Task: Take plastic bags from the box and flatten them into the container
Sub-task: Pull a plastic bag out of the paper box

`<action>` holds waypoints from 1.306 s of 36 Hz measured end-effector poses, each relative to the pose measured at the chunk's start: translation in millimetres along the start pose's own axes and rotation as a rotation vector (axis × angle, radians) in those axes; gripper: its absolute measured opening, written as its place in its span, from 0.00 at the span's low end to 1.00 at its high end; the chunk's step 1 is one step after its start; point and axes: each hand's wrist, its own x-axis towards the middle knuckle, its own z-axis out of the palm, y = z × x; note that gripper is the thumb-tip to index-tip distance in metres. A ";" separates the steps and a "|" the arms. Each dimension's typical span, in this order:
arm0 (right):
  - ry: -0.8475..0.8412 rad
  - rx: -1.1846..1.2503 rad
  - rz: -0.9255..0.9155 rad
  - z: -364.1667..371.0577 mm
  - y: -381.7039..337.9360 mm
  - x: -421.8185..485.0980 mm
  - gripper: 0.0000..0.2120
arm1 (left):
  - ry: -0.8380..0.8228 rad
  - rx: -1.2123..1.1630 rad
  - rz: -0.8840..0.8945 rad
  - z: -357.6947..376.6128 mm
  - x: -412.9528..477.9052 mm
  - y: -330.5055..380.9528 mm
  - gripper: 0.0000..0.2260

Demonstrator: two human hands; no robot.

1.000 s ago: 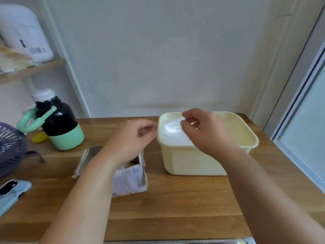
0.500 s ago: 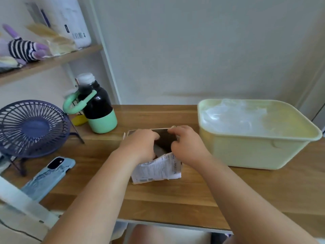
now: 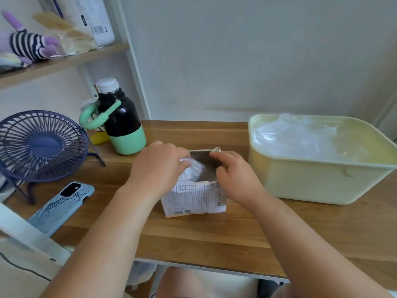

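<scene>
Wooden table (image 3: 214,233), viewed from the head camera: I watch the left hand (image 3: 159,166) reach into the open top of the small paper-covered box (image 3: 193,198), its fingers (image 3: 181,154) curled round a crumpled clear plastic bag (image 3: 192,171) that stands partly out of the box's dark opening. The right hand (image 3: 234,175) sits at the box's right rim with thumb and fingers bent onto the edge. They seem to pinch the cardboard there, though the contact is small in my view. The box stands on the table between both forearms, its printed label facing me. Near its right side, not touching it, sits the pale yellow container (image 3: 311,183), with flattened clear bags (image 3: 300,138) lying inside close to its rim. Left of the box stand a black-and-mint bottle (image 3: 122,123) with a mint loop handle and a dark blue desk fan (image 3: 40,145). A phone (image 3: 62,205) in a light blue case lies camera side up near the table's front edge. A shelf (image 3: 64,61) above the fan carries a striped plush toy (image 3: 28,46)
</scene>
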 end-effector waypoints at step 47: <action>-0.026 0.817 0.206 -75.5 -22.3 -28.8 0.25 | -0.041 -2.482 -0.194 -2.9 18.7 58.4 0.10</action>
